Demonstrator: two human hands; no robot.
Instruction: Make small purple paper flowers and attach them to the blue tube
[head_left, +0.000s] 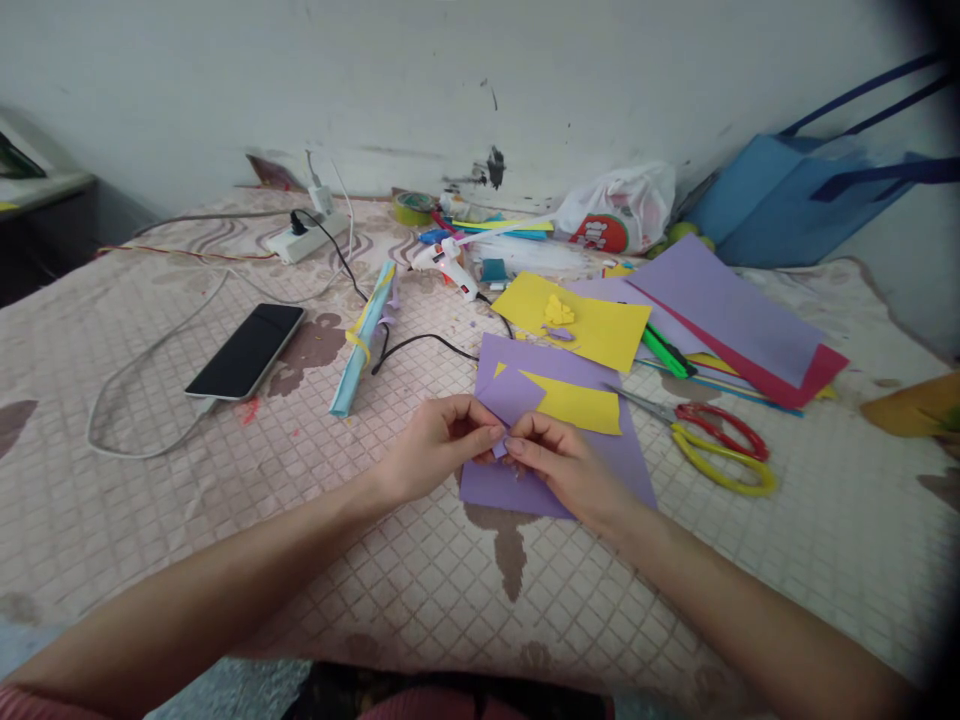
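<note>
1. Head view, the only 1. My left hand (442,440) is narrowed to a pinch, thumb against forefinger, on a small purple paper piece (499,448).
2. My right hand (559,455) pinches the same piece from the other side; the thumb tips nearly meet. I judge the 2-sided grip is for fine control of so little paper.
3. The piece sits between my fingertips, above the large purple sheet (551,498), which probably serves as a work surface. A purple square (514,393) shows just beyond; I cannot tell whether it joins the held piece.
4. A yellow strip (581,405) lies on that sheet, beside the square and near my right hand.
5. Scissors (670,412) lie right of the sheet, tips over its edge, handles outward, presumably for an easy pick-up.
6. Yellow scraps (559,310) sit heaped on a yellow sheet (600,337), likely to keep them together.
7. Glue gun (454,268) stands farther back, nozzle pointing left, away from the paper sheets; probably a safe parking spot.
8. Pale blue paper roll (364,345) with a yellow band lies left of my work, well apart from my hands.
</note>
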